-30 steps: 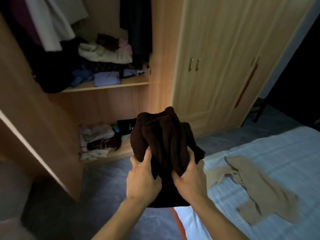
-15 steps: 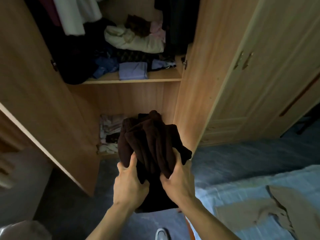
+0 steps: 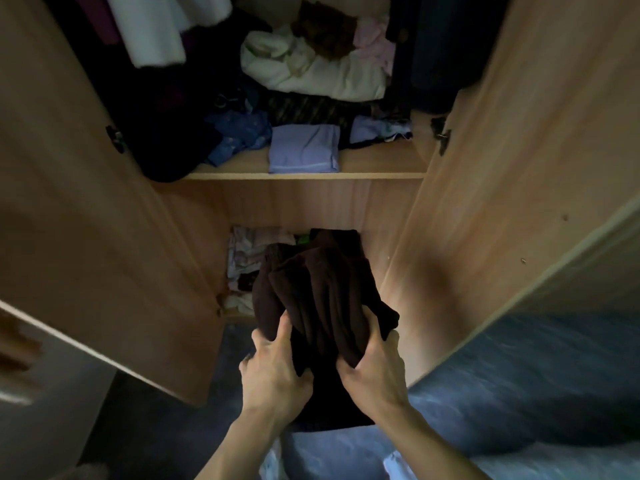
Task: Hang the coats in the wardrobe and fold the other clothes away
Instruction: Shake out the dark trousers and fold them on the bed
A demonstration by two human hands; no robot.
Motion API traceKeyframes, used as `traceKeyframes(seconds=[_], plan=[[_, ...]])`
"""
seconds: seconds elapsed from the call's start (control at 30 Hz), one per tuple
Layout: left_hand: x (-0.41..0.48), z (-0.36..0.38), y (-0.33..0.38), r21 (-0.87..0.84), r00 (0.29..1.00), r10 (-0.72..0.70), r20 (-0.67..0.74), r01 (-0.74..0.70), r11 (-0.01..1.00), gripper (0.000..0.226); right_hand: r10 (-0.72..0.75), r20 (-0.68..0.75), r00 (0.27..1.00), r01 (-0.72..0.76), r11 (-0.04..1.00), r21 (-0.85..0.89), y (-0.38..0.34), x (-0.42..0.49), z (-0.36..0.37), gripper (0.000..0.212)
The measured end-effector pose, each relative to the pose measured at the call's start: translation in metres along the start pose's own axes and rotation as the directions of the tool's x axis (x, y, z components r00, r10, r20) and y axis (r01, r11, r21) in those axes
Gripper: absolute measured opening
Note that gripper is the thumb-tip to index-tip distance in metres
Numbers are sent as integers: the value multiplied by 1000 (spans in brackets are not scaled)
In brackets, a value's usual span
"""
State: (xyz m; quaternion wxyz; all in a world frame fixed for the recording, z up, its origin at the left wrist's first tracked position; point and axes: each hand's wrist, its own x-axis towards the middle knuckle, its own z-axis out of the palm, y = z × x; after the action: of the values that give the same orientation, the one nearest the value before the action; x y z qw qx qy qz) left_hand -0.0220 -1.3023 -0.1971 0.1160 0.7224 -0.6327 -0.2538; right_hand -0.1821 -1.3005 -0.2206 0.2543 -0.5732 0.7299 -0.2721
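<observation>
Dim light. Left hand (image 3: 273,372) and right hand (image 3: 374,372) both grip a dark brown, thick, folded fabric bundle (image 3: 322,299), one at each side of its near end, thumbs on top. The bundle is held at the mouth of the lower compartment of a light wooden wardrobe (image 3: 502,202), just right of a stack of pale folded clothes (image 3: 249,251); cannot tell whether its far end rests on the compartment floor. A small green scrap (image 3: 304,239) just behind it is too blurred to read. On the shelf above lie a folded lilac-blue cloth (image 3: 304,148) and a crumpled cream garment (image 3: 311,74). The blue floor (image 3: 519,375) is at the lower right.
</observation>
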Motion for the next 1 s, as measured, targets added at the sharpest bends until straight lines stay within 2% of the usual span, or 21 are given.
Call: traceKeyframes(seconds=[0.3, 0.57, 0.77, 1.0], plan=[[142, 4, -11, 120, 996, 64, 59, -71, 990, 87, 114, -9, 993, -115, 993, -9, -9, 116, 59, 90], [242, 49, -32, 103, 973, 29, 228, -54, 993, 91, 223, 99, 970, -226, 974, 27, 26, 198, 119, 94], [320, 142, -69, 110, 970, -5, 241, -22, 994, 92, 181, 139, 974, -185, 983, 11, 94, 263, 191, 99], [432, 300, -146, 80, 977, -6, 214, -11, 997, 97, 134, 86, 987, -131, 990, -43, 218, 346, 328, 93]])
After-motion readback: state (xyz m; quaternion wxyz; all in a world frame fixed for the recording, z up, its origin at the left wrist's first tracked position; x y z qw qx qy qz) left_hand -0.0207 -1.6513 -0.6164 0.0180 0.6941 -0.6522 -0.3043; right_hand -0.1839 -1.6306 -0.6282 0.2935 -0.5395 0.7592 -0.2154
